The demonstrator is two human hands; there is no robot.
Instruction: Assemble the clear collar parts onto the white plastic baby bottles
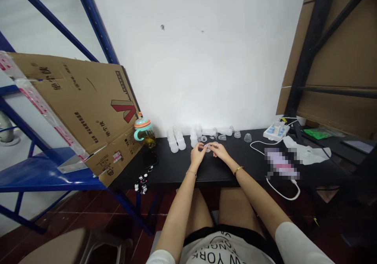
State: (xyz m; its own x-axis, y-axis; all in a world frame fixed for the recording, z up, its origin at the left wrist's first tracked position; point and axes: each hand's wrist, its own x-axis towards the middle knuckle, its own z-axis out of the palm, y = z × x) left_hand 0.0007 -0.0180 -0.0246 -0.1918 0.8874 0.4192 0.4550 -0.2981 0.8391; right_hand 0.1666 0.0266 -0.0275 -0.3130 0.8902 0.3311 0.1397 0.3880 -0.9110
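Note:
My left hand [198, 154] and my right hand [219, 151] meet over the black table [176, 166]. Between their fingertips is a small clear round plastic piece [208, 149], partly covered by the fingers, so its exact kind is hard to tell. Just beyond the hands lie clear ring-shaped parts [204, 139] and a white bottle [193, 138]. To the left, two white bottles with clear tops [172, 141] lie side by side, shaped like baby bottles. Clear domed caps [247, 137] stand on the right, near the wall.
On the left are a teal-lidded jug [144, 132] with dark contents, a black phone [150, 159] with a charm strap [141, 183], and a large cardboard box [79, 103]. A power strip [276, 131], white cable [284, 196], blurred purplish object [281, 162] and white sheet [306, 152] occupy the right.

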